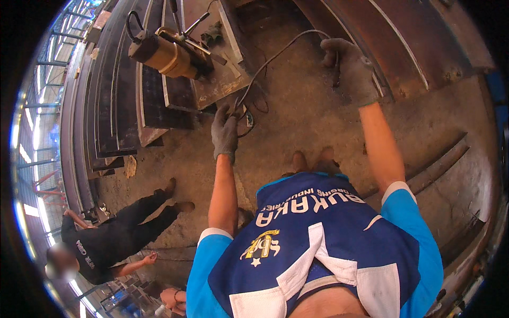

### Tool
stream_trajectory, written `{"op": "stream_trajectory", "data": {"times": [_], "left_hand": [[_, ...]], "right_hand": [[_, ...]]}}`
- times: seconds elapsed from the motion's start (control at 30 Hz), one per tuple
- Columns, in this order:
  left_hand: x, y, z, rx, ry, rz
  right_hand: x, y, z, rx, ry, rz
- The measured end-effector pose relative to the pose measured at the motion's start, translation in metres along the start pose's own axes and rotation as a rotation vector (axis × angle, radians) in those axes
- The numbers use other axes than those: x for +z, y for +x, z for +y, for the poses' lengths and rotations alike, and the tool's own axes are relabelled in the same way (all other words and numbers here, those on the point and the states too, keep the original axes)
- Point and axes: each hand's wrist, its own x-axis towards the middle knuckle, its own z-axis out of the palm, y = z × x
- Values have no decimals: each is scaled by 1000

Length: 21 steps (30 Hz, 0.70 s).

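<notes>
Both my hands wear grey work gloves. My left hand [225,133] is closed around a dark cable [266,64] beside the end of a steel beam. From there the cable arcs up and across to my right hand [352,71], whose fingers are curled round it farther out to the right. A short dark length hangs below the right fingers. More cable loops loosely under my left hand. On the beam left of my hands rests a drilling machine [172,55] with a yellowish body and lever handles.
Long steel beams [108,90] lie stacked at the left, with more steel beams [408,37] at the upper right. A person in dark clothes [124,228] stands at the lower left. A dark cloth [212,33] lies near the drilling machine. Long metal pieces [440,164] lie at the right.
</notes>
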Motion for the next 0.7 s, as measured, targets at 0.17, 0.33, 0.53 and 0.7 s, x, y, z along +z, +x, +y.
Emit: {"op": "stream_trajectory", "data": {"times": [0.17, 0.33, 0.53, 0.7], "left_hand": [[-6, -10, 15, -229, -677, -136], [-1, -29, 23, -277, -800, -26], [18, -53, -7, -509, -1042, 122], [33, -59, -6, -402, -1002, 276]], "right_hand": [[12, 23, 44, -444, -136, 4], [53, 45, 118, -512, -823, -146], [150, 64, 152, -153, 233, -624], [234, 55, 196, -32, 615, -1000]]}}
